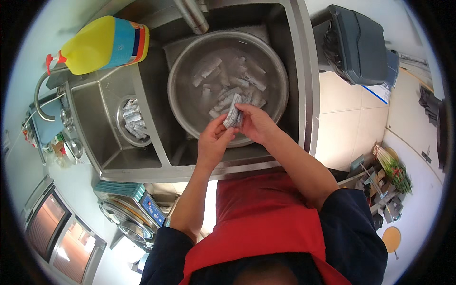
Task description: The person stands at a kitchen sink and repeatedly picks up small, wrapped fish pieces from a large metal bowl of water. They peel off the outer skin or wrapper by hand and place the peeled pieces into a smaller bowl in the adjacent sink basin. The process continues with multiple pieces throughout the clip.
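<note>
Over the near rim of a large round metal basin (173, 103), both my hands hold one silvery piece of fish (233, 111), which looks like cut hairtail. My left hand (213, 142) pinches its lower end. The fingers of my right hand (257, 123) grip its upper end and right side, hiding part of it. Cloudy water fills the basin, with several more fish pieces (253, 80) lying under it. In the smaller sink basin on the left, a metal bowl (120, 115) contains more silvery fish pieces (134, 121).
A faucet spout (194, 17) reaches over the large sink's far side. A yellow pump bottle (103, 44) stands at the far left, beside a curved tap (37, 96). The steel divider (149, 121) separates the two sinks. A dark lidded bin (359, 46) is to the right.
</note>
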The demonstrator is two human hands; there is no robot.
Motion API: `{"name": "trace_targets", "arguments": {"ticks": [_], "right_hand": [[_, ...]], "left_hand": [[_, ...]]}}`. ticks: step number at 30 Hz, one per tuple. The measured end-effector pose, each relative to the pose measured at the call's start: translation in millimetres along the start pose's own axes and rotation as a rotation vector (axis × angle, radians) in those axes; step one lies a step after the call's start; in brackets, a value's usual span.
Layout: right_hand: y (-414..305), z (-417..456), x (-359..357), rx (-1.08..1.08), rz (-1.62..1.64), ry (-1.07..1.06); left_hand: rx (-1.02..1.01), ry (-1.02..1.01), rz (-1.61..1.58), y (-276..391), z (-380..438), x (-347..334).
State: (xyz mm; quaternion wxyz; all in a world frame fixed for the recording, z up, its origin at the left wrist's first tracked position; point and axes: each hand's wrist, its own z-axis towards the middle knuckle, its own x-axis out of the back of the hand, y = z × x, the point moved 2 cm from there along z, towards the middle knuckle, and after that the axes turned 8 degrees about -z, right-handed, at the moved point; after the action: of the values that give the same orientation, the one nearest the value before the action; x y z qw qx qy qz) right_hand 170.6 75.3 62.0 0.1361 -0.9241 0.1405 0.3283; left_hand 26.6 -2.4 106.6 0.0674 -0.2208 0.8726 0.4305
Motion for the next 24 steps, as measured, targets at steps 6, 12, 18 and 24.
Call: {"name": "trace_targets", "arguments": {"ticks": [6,12,18,24], "right_hand": [[15.7,4.0,-9.9,-0.08,-0.006,0.064],[17.0,-9.4,-46.0,0.036,-0.234,-0.047],[20.7,-3.4,-43.0,0.099,-0.693,0.009],[37.5,-5.1,-39.1,0.258,-0.733,-0.073]], "left_hand": [[-0.135,0.094,0.211,8.3,-6.8,5.7],[-0.008,0.299,-0.159,9.6,-29.7,37.3],[-0.285,0.73,-0.309,33.3,-61.7,143.3],[-0.299,0.983,-0.262,40.4,-35.6,282.2]]}}
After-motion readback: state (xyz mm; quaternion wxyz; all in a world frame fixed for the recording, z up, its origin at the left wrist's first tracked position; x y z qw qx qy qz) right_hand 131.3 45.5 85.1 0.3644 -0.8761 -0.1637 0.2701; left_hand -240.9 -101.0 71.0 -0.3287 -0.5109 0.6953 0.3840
